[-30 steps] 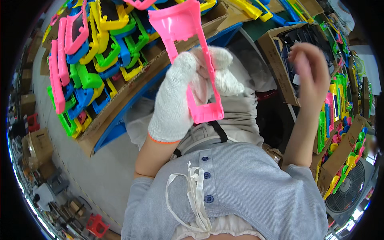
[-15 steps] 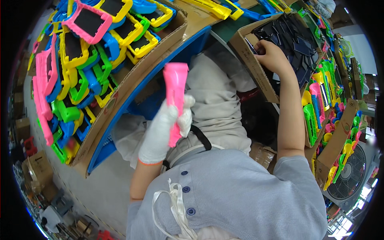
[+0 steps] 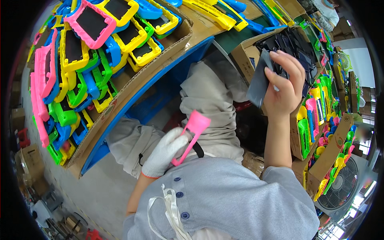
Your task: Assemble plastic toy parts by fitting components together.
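Pink plastic frame (image 3: pixel 197 122) sits in the person's gloved left hand (image 3: pixel 166 152), low in front of the waist and well apart from the other hand. Its long axis runs on a slant: the broad, flared end points far and a little right, the narrow end near and left, toward the shirt. The gloved fingers curl at its left side, gripping it; I can't make out where every fingertip lies.

Over to the right, the bare right hand (image 3: pixel 285 89) pinches a thin dark panel (image 3: pixel 259 82) between thumb and fingers, by the left wall of an open carton (image 3: pixel 241 60). The panel's long axis runs far to near, the far end leaning slightly right. That carton holds a loose heap of dark pieces (image 3: pixel 297 45).

On the left, a long carton (image 3: pixel 127 94) is piled with pink, yellow, green and blue frames (image 3: pixel 92 85), several with dark panels set in them. Near right, a cardboard box (image 3: pixel 332 148) holds small coloured parts (image 3: pixel 340 162).
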### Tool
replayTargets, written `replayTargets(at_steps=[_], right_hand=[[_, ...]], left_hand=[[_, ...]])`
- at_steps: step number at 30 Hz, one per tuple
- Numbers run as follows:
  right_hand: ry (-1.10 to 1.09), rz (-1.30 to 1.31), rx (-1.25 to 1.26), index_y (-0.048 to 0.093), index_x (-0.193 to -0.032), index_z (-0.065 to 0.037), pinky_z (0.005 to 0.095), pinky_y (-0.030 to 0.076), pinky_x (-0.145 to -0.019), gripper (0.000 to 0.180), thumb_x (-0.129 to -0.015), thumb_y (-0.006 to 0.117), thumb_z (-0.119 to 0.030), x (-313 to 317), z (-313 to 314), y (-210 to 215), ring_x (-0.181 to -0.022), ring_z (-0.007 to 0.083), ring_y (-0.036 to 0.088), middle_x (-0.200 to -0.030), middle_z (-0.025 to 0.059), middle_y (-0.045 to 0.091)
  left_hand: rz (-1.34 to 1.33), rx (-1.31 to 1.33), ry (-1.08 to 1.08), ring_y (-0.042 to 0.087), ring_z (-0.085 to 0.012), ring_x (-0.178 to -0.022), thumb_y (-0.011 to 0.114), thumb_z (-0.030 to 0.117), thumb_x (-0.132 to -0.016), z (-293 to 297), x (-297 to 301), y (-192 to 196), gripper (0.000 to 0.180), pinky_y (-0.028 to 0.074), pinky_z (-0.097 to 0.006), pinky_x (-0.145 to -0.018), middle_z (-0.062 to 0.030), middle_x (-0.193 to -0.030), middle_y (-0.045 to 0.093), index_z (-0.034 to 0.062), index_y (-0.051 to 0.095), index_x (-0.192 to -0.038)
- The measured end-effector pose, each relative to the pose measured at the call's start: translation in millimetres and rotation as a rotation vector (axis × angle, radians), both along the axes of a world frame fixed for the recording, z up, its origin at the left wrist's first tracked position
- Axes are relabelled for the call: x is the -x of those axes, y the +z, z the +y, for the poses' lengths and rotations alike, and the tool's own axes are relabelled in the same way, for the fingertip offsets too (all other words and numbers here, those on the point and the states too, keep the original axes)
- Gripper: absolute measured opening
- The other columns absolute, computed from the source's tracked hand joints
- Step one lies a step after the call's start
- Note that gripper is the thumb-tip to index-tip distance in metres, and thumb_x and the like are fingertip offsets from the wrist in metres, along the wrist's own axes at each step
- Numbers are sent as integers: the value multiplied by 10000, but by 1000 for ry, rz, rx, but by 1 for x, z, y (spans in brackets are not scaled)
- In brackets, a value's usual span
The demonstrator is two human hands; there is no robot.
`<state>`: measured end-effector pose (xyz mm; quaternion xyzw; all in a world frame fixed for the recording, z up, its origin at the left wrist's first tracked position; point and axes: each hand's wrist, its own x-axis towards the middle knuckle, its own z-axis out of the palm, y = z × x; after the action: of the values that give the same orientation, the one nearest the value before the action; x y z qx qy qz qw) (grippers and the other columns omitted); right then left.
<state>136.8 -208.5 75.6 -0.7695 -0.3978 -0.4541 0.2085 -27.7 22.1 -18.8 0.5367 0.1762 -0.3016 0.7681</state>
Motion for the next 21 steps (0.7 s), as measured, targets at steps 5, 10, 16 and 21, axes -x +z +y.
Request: replayTargets(at_steps=[5, 10, 16, 21], right_hand=[[414, 556, -273, 515, -853, -40, 343, 498, -731, 229, -697, 670, 20, 13, 23, -23, -847, 294, 635, -942, 143, 637], [430, 1161, 150, 575, -875, -13, 345, 445, -629, 200, -793, 644, -181, 36, 35, -13, -712, 281, 564, -757, 117, 568], [416, 1626, 100, 604, -816, 12, 230, 387, -517, 250, -718, 756, -160, 47, 65, -35, -576, 66, 480, -632, 7, 543], [445, 1736, -262, 582, -746, -1, 222, 363, -498, 249, -813, 681, -219, 61, 95, -59, -550, 49, 433, -590, -29, 504]], left_hand=[[-103, 148, 366, 328, -34, -508, 489, 227, -922, -4, -27, 19, 204, 267, -189, -457, 59, -596, 368, 29, 531, -950], [-154, 161, 497, 333, -35, -494, 432, 284, -948, 7, -37, 17, 273, 277, -181, -441, 45, -615, 394, 30, 529, -976], [-120, 6, 470, 367, -31, -550, 440, 333, -936, 9, -23, 12, 306, 310, -179, -475, 20, -741, 478, 50, 537, -999], [-168, -61, 600, 564, -77, -793, 404, 305, -965, -3, -23, 8, 286, 476, -203, -613, -24, -899, 575, 58, 524, -1047]])
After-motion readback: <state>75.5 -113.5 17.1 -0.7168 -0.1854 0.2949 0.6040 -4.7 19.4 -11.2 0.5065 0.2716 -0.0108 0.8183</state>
